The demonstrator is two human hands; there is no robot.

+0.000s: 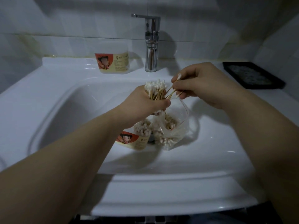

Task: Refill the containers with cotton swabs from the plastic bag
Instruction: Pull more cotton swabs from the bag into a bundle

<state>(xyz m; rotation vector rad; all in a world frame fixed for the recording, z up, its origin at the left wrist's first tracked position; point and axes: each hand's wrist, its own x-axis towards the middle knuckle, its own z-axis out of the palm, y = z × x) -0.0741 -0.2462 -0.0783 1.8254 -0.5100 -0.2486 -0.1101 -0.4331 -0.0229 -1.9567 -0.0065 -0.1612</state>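
Note:
My left hand [144, 105] grips a thick bundle of cotton swabs [156, 89] upright over the basin, white tips up. My right hand [202, 84] pinches a few loose swabs [175, 88] right beside that bundle. Below them, in the sink bowl, lies a clear plastic bag [171, 131] with more swabs inside. Next to the bag a labelled container [137, 138] leans on its side, swabs showing at its mouth. A second labelled container [113, 60] stands upright on the rim left of the faucet.
The white sink [64, 110] fills the view. A chrome faucet [151, 44] rises at the back centre. A black tray [252, 75] sits on the counter at the right. Tiled wall runs behind.

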